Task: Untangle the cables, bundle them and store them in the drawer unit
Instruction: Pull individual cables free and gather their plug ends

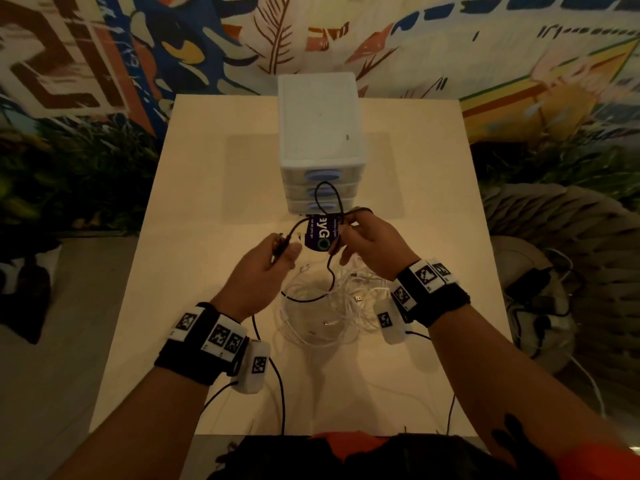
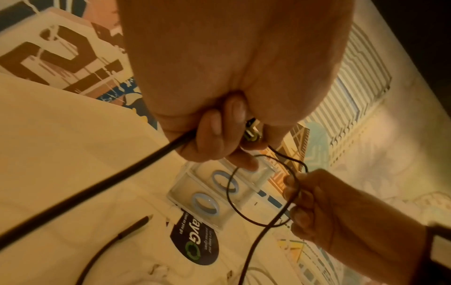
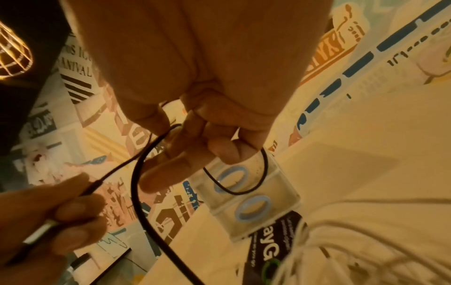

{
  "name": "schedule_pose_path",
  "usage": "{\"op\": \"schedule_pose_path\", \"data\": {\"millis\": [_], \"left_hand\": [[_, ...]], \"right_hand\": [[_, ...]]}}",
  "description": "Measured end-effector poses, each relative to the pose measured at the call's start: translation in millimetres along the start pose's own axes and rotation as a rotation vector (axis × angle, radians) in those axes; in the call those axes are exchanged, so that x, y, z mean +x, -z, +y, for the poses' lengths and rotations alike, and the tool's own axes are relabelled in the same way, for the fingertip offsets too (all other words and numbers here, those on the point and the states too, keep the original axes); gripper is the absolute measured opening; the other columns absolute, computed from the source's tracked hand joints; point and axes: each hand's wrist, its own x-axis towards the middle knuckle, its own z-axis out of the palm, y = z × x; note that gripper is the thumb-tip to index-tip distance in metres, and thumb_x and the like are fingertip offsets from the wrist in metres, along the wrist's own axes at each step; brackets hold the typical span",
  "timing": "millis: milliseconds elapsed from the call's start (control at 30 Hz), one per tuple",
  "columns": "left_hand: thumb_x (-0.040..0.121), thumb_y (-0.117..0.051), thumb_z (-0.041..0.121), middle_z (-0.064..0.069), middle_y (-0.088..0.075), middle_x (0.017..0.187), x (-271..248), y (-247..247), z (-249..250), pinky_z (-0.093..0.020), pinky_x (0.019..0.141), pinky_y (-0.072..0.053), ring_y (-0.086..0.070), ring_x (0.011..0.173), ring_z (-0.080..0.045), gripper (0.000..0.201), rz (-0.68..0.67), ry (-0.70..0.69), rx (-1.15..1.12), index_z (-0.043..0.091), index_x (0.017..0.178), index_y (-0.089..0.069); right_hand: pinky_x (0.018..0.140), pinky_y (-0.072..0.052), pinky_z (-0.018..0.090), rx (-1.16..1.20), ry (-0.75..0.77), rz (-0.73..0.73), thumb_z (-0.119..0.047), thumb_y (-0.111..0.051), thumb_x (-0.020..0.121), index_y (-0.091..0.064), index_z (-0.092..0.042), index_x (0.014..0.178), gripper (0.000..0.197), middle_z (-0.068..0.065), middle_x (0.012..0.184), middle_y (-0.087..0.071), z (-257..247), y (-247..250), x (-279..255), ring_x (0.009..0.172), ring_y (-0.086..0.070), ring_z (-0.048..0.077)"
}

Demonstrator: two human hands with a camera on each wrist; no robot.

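Progress stands at an early stage, judged from the present layout. Left hand (image 1: 268, 261) pinches the plug end of a thin black cable (image 1: 330, 192), fingers curled round it. Right hand (image 1: 372, 239) pinches the same cable further along, where it forms a raised loop in front of the drawer fronts; the rest of the cable drops from the right hand to the desk (image 1: 194, 220) and curves under the pile.

Remaining cables: a loose heap of thin white cables (image 1: 332, 306) lies on the desk between the two wrists, apparently tangled, with several plug ends showing. No finished bundle is visible.

Storage: the small white plastic drawer unit with three translucent drawers and blue ring handles (image 1: 320, 133) stands at the far middle of the desk. All three drawers appear closed; their contents cannot be made out.

A dark printed card or label (image 1: 320, 235) sits between the hands; what holds it cannot be determined.

Outstanding work, by estimate: freeing the black cable, coiling it, separating and bundling the white cables, opening a drawer, storing all bundles.
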Motion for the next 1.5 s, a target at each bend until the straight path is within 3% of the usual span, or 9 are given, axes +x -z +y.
{"op": "schedule_pose_path", "data": {"millis": [233,367,533,767,900,1133,1267,1367,1500], "left_hand": [[0.089,-0.070,0.052,0.014,-0.066,0.083,0,-11,22,-0.026,0.067,-0.047,-0.059,0.076,0.000,0.023,-0.035,-0.137,0.141,0.042,0.086,-0.049],[0.096,-0.067,0.030,0.018,-0.068,0.077,-4,-1,37,-0.016,0.064,-0.041,-0.062,0.076,0.003,0.022,0.025,-0.232,0.143,0.041,0.085,-0.051],[0.096,-0.067,0.025,0.011,-0.071,0.077,-13,19,53,-0.020,0.065,-0.046,-0.064,0.074,-0.006,0.024,0.143,-0.254,0.059,0.032,0.079,-0.051],[0.097,-0.065,0.020,0.007,-0.071,0.069,-29,40,60,-0.006,0.065,-0.040,-0.064,0.069,0.003,0.025,0.256,-0.265,-0.046,-0.001,0.088,-0.056],[0.098,-0.065,0.021,0.018,-0.072,0.075,-35,45,52,-0.017,0.059,-0.040,-0.056,0.062,-0.020,0.023,0.263,-0.306,-0.042,0.001,0.089,-0.058],[0.098,-0.064,0.019,0.015,-0.072,0.075,-37,61,50,-0.023,0.063,-0.043,-0.056,0.059,-0.003,0.020,0.330,-0.283,-0.084,0.004,0.087,-0.058],[0.098,-0.063,0.010,0.004,-0.071,0.075,-40,65,58,-0.013,0.065,-0.043,-0.058,0.058,0.002,0.022,0.316,-0.303,-0.171,-0.007,0.088,-0.055],[0.097,-0.062,0.003,0.000,-0.071,0.074,-41,65,63,-0.008,0.072,-0.045,-0.066,0.068,0.000,0.021,0.261,-0.332,-0.239,-0.011,0.087,-0.050],[0.091,-0.069,0.019,0.003,-0.069,0.065,-42,68,68,-0.017,0.065,-0.047,-0.061,0.058,-0.008,0.022,0.164,-0.366,-0.369,0.008,0.082,-0.052]], "right_hand": [[0.083,-0.058,0.046,-0.020,0.088,0.033,-0.033,-0.054,0.099,-0.062,-0.017,0.109,0.020,-0.002,0.091,-0.076,-31,-10,-19,0.084,-0.073,0.013],[0.077,-0.051,0.021,0.020,0.124,0.080,-0.035,-0.063,0.096,-0.064,-0.021,0.107,0.018,-0.005,0.097,-0.075,-39,-8,-32,0.090,-0.071,0.008],[0.075,-0.040,0.008,-0.345,0.118,-0.090,-0.038,-0.063,0.097,-0.062,-0.033,0.125,0.028,-0.017,0.117,-0.067,-21,-24,-40,0.099,-0.061,-0.002],[0.075,-0.053,0.028,-0.428,-0.053,-0.058,-0.032,-0.057,0.100,-0.070,-0.030,0.109,0.015,-0.008,0.094,-0.070,7,-35,-37,0.078,-0.066,0.012],[0.067,-0.050,0.023,-0.389,0.017,0.044,-0.027,-0.060,0.098,-0.067,-0.027,0.106,0.010,-0.014,0.093,-0.066,5,-38,-38,0.068,-0.060,-0.001],[0.075,-0.048,0.010,-0.181,0.151,0.311,-0.028,-0.072,0.092,-0.068,-0.026,0.105,0.014,-0.012,0.095,-0.076,-16,-36,-35,0.080,-0.067,-0.003],[0.066,-0.040,0.008,-0.412,0.091,0.131,-0.043,-0.064,0.096,-0.068,-0.027,0.106,0.020,-0.015,0.092,-0.069,-18,-37,-33,0.080,-0.062,0.002],[0.072,-0.044,0.025,-0.488,0.009,0.006,-0.044,-0.057,0.099,-0.066,-0.025,0.107,0.022,-0.011,0.092,-0.066,-4,-47,-34,0.084,-0.062,0.013],[0.076,-0.047,0.031,-0.557,-0.071,-0.051,-0.043,-0.059,0.094,-0.064,-0.029,0.098,0.016,-0.010,0.093,-0.066,18,-55,-25,0.083,-0.060,0.014]]}}
